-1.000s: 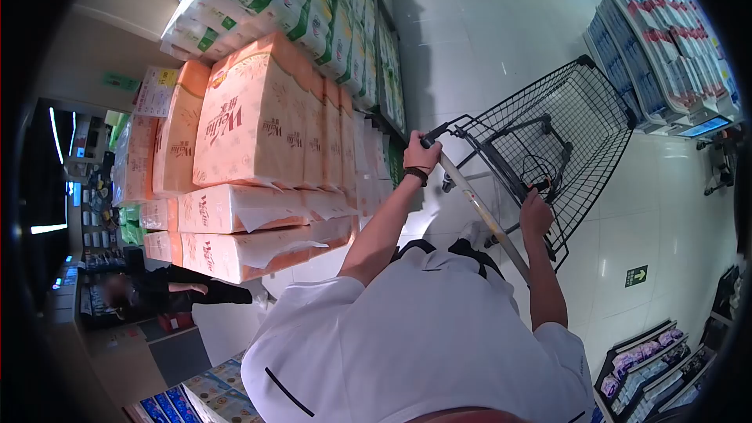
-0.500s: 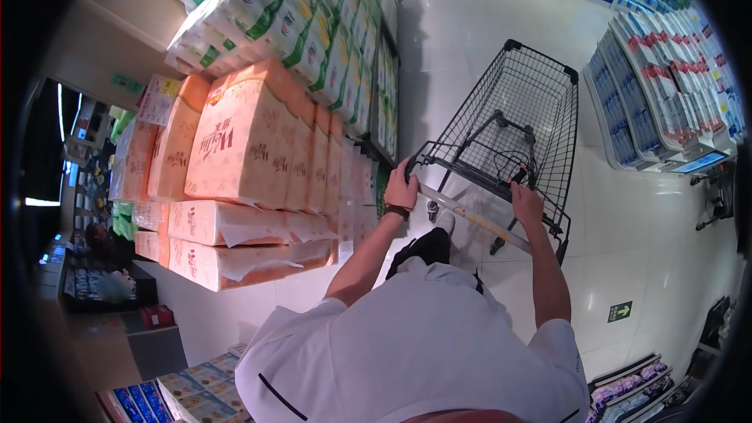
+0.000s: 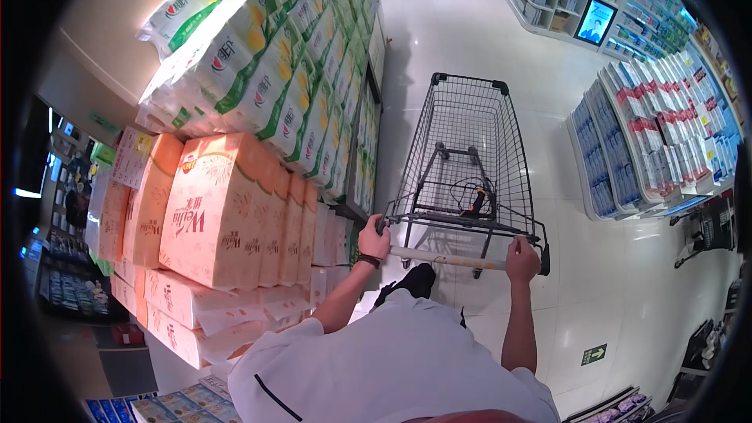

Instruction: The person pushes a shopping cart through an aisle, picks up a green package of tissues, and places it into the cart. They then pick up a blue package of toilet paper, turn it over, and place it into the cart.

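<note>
1. The left hand [image 3: 374, 241] is closed around the left end of the shopping cart's handle bar [image 3: 446, 260], a pale, smooth, round tube. A dark band [image 3: 368, 261] circles that wrist.
2. The right hand [image 3: 522, 258] is clenched on the bar's right end, knuckles up.
3. The shopping cart [image 3: 462, 149] stands straight ahead of the person in the aisle. It is a dark wire-mesh basket, a grid of thin rods that tapers toward its far rim, with rounded dark corner caps.
4. A small dark item with a looped cord [image 3: 474, 200] lies low in the basket; what it is cannot be told.
5. Just left of the cart, blocky orange tissue packs [image 3: 219, 219] in shiny plastic film are stacked in rows.
6. Above them, puffy white-and-green packs [image 3: 266, 70] are piled in a slope.
7. The floor [image 3: 470, 16] is glossy pale tile with bright reflections; a green arrow sticker [image 3: 593, 355] lies on it at lower right.
8. To the right, shelves [image 3: 650, 133] hold flat blue, white and red packets in tight rows.
9. The person wears a white short-sleeved shirt [image 3: 392, 360] of smooth cloth.
</note>
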### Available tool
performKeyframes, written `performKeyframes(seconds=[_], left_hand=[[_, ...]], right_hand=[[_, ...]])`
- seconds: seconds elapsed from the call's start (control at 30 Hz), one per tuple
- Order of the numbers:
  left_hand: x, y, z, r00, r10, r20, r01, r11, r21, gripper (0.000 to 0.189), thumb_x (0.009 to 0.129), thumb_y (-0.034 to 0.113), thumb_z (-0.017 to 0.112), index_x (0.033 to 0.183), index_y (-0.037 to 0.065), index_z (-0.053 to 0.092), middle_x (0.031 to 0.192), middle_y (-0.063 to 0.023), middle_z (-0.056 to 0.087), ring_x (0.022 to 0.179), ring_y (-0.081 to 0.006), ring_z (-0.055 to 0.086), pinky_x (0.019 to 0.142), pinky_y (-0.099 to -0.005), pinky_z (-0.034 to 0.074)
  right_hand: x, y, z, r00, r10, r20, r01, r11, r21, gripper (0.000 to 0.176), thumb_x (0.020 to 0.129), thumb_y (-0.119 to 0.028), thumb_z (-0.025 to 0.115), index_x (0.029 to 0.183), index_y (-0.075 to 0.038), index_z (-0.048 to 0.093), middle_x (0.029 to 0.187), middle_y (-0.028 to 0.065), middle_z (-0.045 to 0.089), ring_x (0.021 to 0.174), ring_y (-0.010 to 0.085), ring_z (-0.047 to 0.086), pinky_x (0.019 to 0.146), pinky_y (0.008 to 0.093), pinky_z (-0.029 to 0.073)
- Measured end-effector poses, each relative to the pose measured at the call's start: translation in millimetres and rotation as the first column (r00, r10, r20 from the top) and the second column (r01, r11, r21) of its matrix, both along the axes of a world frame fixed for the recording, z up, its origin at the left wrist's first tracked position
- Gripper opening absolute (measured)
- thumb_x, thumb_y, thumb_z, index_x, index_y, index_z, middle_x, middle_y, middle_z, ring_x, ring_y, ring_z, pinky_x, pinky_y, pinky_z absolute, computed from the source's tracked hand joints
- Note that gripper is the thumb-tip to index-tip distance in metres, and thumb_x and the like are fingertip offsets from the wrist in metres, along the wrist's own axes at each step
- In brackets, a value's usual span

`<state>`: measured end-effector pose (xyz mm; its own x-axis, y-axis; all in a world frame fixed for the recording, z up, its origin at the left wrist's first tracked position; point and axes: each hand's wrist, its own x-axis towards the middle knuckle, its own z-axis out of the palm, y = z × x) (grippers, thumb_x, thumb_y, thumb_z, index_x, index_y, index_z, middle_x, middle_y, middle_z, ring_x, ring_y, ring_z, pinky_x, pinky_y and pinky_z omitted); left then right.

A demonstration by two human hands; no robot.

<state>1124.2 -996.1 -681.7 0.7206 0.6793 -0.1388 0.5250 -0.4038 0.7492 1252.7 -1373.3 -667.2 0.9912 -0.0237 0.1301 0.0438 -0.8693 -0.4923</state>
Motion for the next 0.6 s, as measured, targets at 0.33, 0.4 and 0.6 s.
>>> performKeyframes(seconds=[0.33, 0.4, 0.6], left_hand=[[109.0, 68.6, -11.5, 0.984, -0.083, 0.156, 0.014, 0.917, 0.399, 0.042, 0.085, 0.011, 0.067, 0.127, 0.009, 0.064, 0.126, -0.0156, 0.067, 0.119, -0.0385, 0.062, 0.102, -0.0469, 0.048], [142.0, 84.4, -6.8, 0.956, -0.267, 0.120, 0.164, 0.828, 0.535, 0.039, 0.086, 0.010, 0.067, 0.125, 0.009, 0.064, 0.131, -0.0148, 0.062, 0.124, -0.0379, 0.057, 0.106, -0.0463, 0.045], [220.2, 107.2, 3.1, 0.827, -0.561, -0.047, 0.542, 0.771, 0.336, 0.042, 0.099, 0.048, 0.060, 0.113, 0.010, 0.071, 0.108, -0.0107, 0.072, 0.099, -0.0315, 0.071, 0.083, -0.0454, 0.057]], right_hand=[[142.7, 78.4, -1.3, 0.960, 0.115, -0.255, -0.164, 0.970, -0.181, 0.041, 0.100, -0.047, 0.056, 0.089, -0.014, 0.077, 0.080, 0.0138, 0.075, 0.079, 0.0378, 0.073, 0.072, 0.0509, 0.057], [174.3, 96.6, -5.7, 0.955, 0.132, -0.267, -0.189, 0.961, -0.200, 0.043, 0.100, -0.048, 0.056, 0.089, -0.012, 0.077, 0.081, 0.0155, 0.075, 0.080, 0.0388, 0.073, 0.073, 0.0513, 0.057], [247.0, 132.9, -16.0, 0.959, 0.125, -0.255, -0.188, 0.952, -0.241, 0.049, 0.102, -0.050, 0.053, 0.088, -0.010, 0.077, 0.080, 0.0163, 0.074, 0.081, 0.0390, 0.072, 0.074, 0.0508, 0.056]])
